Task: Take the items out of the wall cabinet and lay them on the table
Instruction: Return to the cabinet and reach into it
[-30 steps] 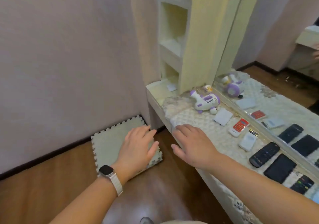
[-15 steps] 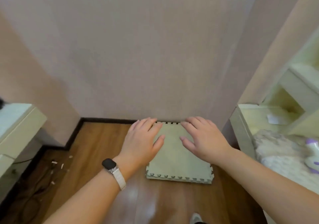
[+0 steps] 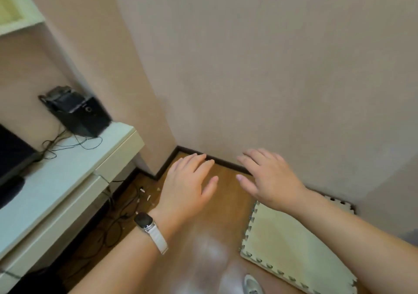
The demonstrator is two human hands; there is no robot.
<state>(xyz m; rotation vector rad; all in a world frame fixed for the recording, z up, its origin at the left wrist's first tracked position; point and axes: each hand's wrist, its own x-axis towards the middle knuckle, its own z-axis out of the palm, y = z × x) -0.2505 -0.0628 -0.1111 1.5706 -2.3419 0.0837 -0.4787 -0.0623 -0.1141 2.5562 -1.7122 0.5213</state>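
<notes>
My left hand, with a watch on a white strap at the wrist, floats palm down over the wooden floor, fingers relaxed and empty. Beside it my right hand also hangs palm down, fingers spread, holding nothing. A corner of a pale wall cabinet shows at the top left edge; its inside is out of sight. The table with the laid-out items is outside the view.
A white low desk stands at the left with a black box, thin cables and a dark screen edge. A pale green foam mat lies on the floor at the right. Cables and small scraps litter the floor by the skirting.
The view has swung left, away from the table with the toy and phones, past the bare wall to the white desk. Both hands stayed open and empty in front of me.
</notes>
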